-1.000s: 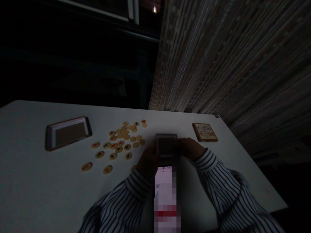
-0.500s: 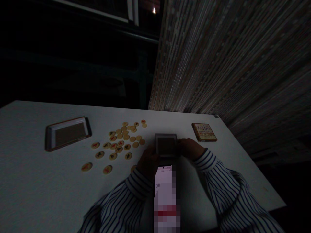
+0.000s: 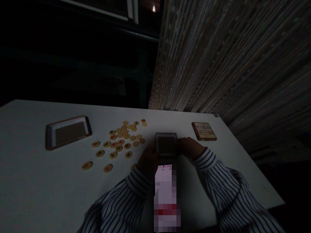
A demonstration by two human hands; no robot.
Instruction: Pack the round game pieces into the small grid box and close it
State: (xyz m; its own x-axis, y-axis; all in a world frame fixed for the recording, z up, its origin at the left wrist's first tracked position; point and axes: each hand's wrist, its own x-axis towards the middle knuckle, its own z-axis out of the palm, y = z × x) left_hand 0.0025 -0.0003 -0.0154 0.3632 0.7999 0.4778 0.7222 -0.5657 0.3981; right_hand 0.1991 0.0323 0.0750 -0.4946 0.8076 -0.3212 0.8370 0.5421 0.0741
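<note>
In the dim light, a small shallow box (image 3: 166, 144) with a raised rim and a dark inside is between my two hands. My left hand (image 3: 148, 160) grips its left side, and my right hand (image 3: 191, 148) has its fingers closed at the right side; shadow hides most of the fingertips. Just below the box shows a phone (image 3: 163, 192) with a lit screen, partly covered by my left wrist. Several round Chinese chess pieces (image 3: 113, 145) lie scattered to the left of my left hand, some with red or black characters and some blank side up.
At the table's left stands a larger open box tray (image 3: 48, 137) with a dark bottom. A flat printed box (image 3: 204, 131) lies on the white table (image 3: 48, 184) at the right. A striped curtain (image 3: 206, 58) hangs behind the far edge.
</note>
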